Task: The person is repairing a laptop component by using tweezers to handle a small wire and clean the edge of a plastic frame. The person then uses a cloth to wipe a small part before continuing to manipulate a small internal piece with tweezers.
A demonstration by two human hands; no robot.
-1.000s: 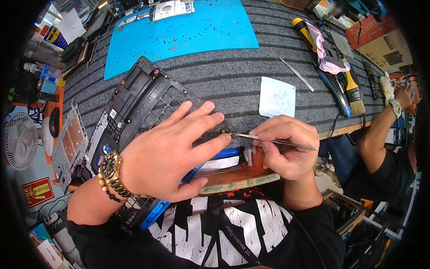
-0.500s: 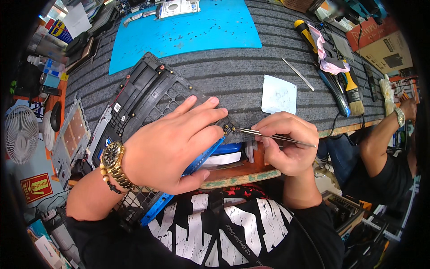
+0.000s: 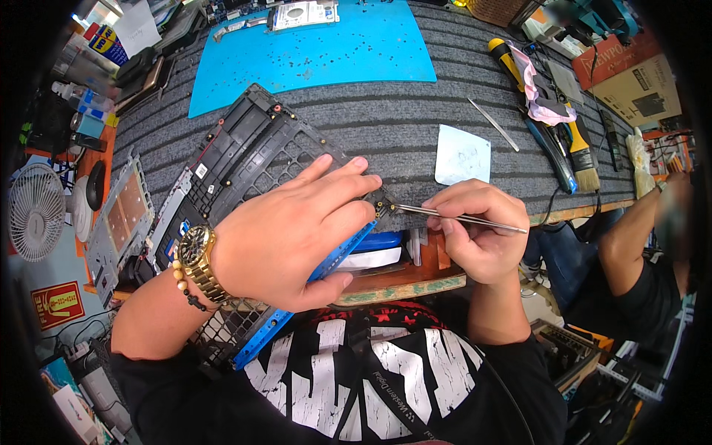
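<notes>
A black laptop casing (image 3: 259, 122) with a honeycomb-patterned inside and a blue strip (image 3: 271, 326) along its near edge lies slanted in front of me. My left hand (image 3: 285, 230) rests flat across it with fingers stretched out, covering much of its middle; the thumb reaches past the blue strip. Pinched in my right hand (image 3: 482, 230) are metal tweezers (image 3: 475, 219). Their tips meet the casing's right corner, at a small black part with brass-coloured inserts (image 3: 383, 208). Whether the tips grip anything is too small to tell.
A blue mat (image 3: 319, 55) dotted with small screws and holding a drive (image 3: 304, 13) lies at the back. A pale card (image 3: 463, 154), a thin metal tool (image 3: 493, 124) and a brush (image 3: 584, 167) lie to the right. Another person's arm (image 3: 630, 237) shows far right.
The view has shifted slightly. My left hand stays on the casing, and the tweezers remain in my right hand at the same corner, tilted a little differently.
</notes>
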